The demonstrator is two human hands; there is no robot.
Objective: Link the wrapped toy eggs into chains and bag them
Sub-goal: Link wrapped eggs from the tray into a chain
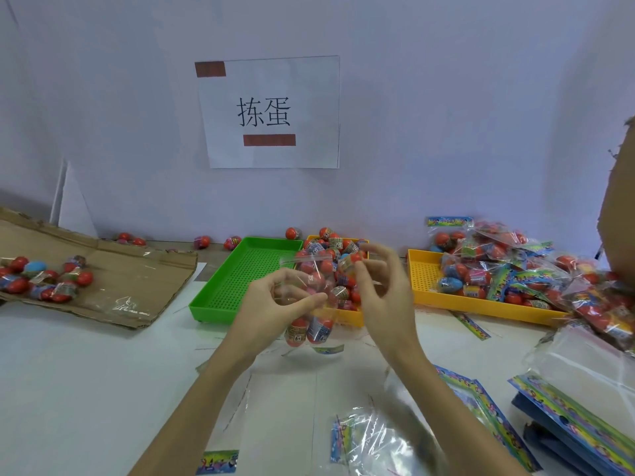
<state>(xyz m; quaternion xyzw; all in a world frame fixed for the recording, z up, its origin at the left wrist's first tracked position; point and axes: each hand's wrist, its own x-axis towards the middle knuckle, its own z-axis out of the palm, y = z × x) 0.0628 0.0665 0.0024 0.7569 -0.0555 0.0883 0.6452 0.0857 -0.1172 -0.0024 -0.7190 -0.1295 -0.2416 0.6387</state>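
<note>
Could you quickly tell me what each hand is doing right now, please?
Left hand: fingers pinch the clear bag of toy eggs.
Right hand: fingers pinch a wrapped egg at the bag's top.

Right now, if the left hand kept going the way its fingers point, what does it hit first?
Likely the clear bag of toy eggs that the left hand already pinches; past it, the right hand. Depth is unclear.

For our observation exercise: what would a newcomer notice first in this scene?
Two hands at centre hold up a clear bag of red eggs, the left hand pinching it. Behind, a sign hangs on the wall. An empty green tray sits beside yellow trays piled with eggs.
</note>
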